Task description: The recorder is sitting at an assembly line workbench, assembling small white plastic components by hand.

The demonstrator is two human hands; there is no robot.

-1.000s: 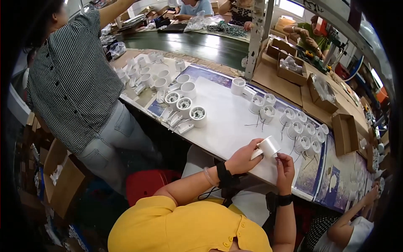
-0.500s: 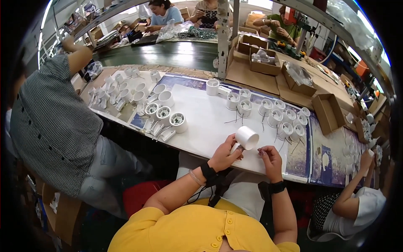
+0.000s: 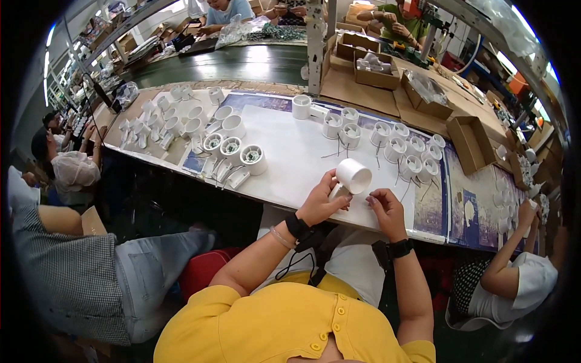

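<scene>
My left hand (image 3: 319,202) is closed around the side arm of a white cylindrical plastic housing (image 3: 353,176), which is held tilted above the near edge of the table. Just right of the housing's open end, my right hand (image 3: 388,212) has thumb and forefinger pinched together, apart from the housing. Whatever that pinch holds, if anything, is too small to make out. To the left stand white housings with green circuit boards inside, one of them nearest my hands (image 3: 252,158). Several white cups with thin dark wires (image 3: 396,149) stand to the right.
A white sheet (image 3: 281,160) covers the table's middle. More housings (image 3: 192,127) crowd the left end. An empty cardboard box (image 3: 471,145) lies at the right, near a metal post (image 3: 315,48). Co-workers sit or stand at left (image 3: 72,266), right (image 3: 523,290) and across.
Both my hands and the housing appear slightly higher in the picture. The co-worker at left has moved lower and further left, uncovering people behind.
</scene>
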